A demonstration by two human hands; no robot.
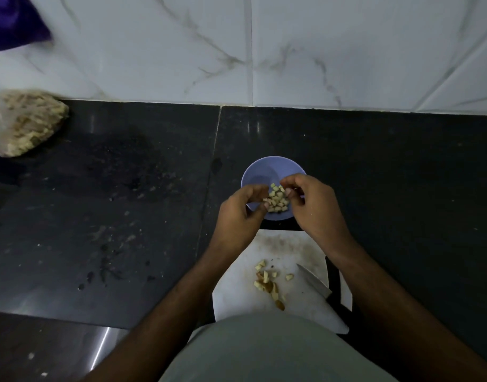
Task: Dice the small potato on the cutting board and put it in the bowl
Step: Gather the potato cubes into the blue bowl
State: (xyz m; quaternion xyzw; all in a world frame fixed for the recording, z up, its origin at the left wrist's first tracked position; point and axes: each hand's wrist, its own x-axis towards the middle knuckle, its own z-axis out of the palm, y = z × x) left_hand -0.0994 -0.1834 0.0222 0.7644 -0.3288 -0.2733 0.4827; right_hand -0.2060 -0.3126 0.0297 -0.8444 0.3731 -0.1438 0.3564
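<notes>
A lavender bowl [274, 168] stands on the dark counter just beyond the white cutting board [303, 301]. Diced potato [277, 202] lies inside it. Both hands hover over the bowl. My left hand [241, 212] has its fingers curled, and its thumb and fingertips hold a few cubes at the bowl's left edge. My right hand [315, 206] hangs over the right rim with its fingertips drawn together; whether they hold a piece is hidden. Several potato pieces and peel scraps [267, 281] remain on the board. A knife [314, 282] lies along the board's right side.
The black stone counter [126, 216] is smeared and dotted with scraps on the left. A clear bag of pale food [27, 122] lies at the far left by the tiled wall [347, 51]. Something purple [13, 20] sits in the top left corner.
</notes>
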